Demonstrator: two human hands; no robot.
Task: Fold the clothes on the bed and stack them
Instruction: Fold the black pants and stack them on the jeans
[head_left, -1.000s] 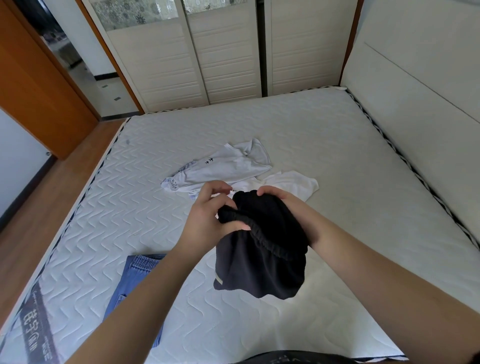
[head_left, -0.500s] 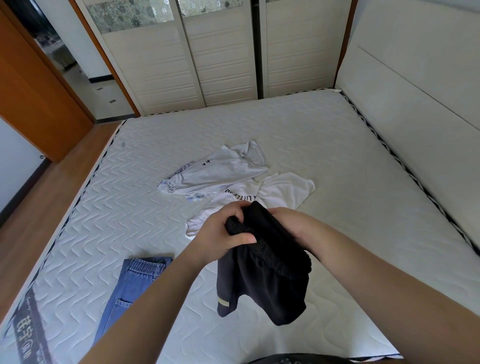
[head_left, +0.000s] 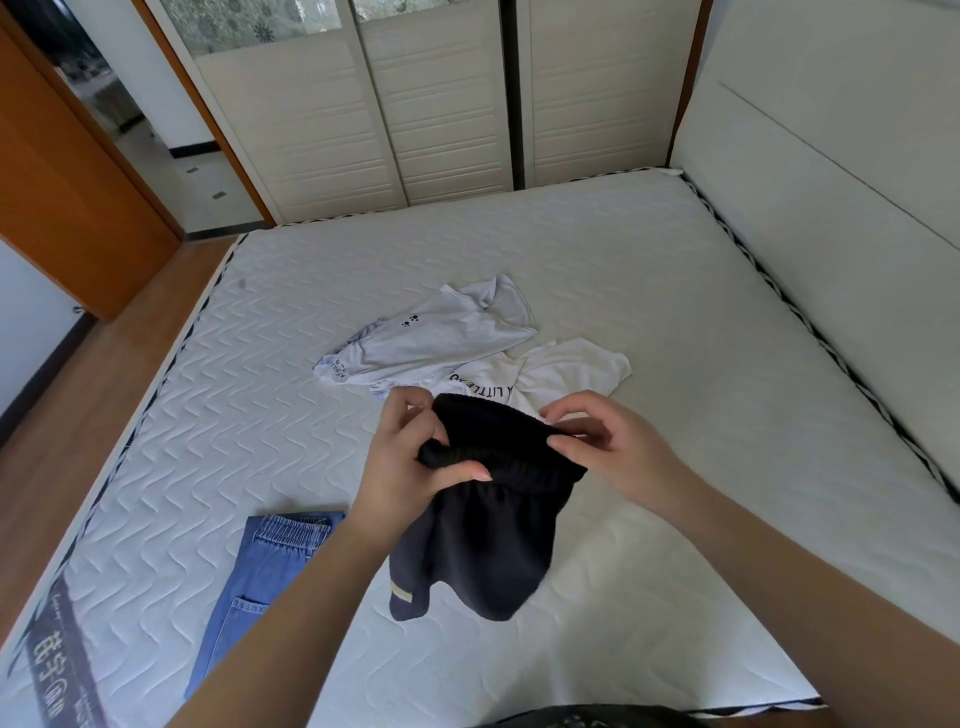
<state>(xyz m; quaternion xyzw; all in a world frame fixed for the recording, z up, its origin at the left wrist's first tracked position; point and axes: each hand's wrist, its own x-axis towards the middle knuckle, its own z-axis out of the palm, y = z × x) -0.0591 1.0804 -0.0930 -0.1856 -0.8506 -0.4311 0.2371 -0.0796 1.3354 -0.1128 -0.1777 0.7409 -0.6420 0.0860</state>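
White quilted mattress (head_left: 649, 291) strewn: pale grey shirt (head_left: 436, 338) and white printed shirt (head_left: 561, 371) crumpled beyond hands, blue denim jeans (head_left: 260, 566) flat at near left. Black shorts (head_left: 483, 535) held above mattress centre, ribbed elastic waistband gripped by left hand (head_left: 410, 467), pinched by right hand (head_left: 613, 447) fingertips; soft fabric hanging.

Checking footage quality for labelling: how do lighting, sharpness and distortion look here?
Head view: soft, even daylight without glare; both hands cast only faint shadows on the white quilted mattress. The black elastic-waist shorts look sharp but lose fold detail in the dark. Wide-angle bending curves the cream slatted wardrobe doors.
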